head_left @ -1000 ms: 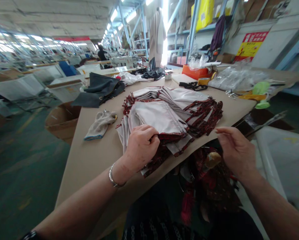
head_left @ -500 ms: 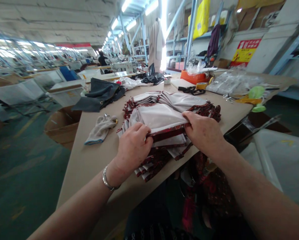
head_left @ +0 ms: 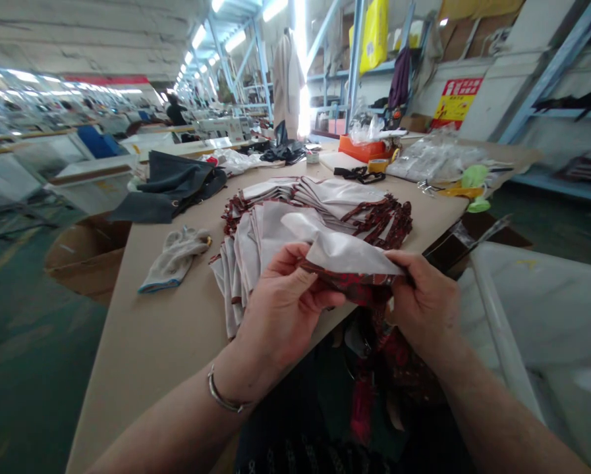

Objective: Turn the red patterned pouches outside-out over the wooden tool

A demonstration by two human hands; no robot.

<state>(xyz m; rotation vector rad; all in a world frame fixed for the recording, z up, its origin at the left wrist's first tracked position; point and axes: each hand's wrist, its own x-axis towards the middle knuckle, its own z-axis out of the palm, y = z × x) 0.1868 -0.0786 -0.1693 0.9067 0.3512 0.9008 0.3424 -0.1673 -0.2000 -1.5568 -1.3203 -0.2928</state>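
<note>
Between my two hands is a piece of fabric (head_left: 349,255), pale and satin-like on one side, with a dark red patterned edge. My left hand (head_left: 288,306) pinches its left end between thumb and fingers; a metal bracelet circles that wrist. At the other end, my right hand (head_left: 423,299) grips the corner, its fingertips partly hidden by the cloth. The piece is lifted and bent over the front of a pile of similar fabric pieces (head_left: 263,230), pale with dark red edges, fanned out on the table (head_left: 176,342).
A knitted glove (head_left: 174,260) lies left of the pile, dark grey cloth (head_left: 171,184) behind it. Farther back are an orange container (head_left: 357,149), black straps (head_left: 359,175) and clear plastic bags (head_left: 433,158). A white bin (head_left: 547,283) stands at right, a cardboard box (head_left: 85,257) at left.
Both hands have raised the fabric piece off the pile and drawn it nearer and to the right. My left hand has turned, palm side now showing. The view has shifted slightly right.
</note>
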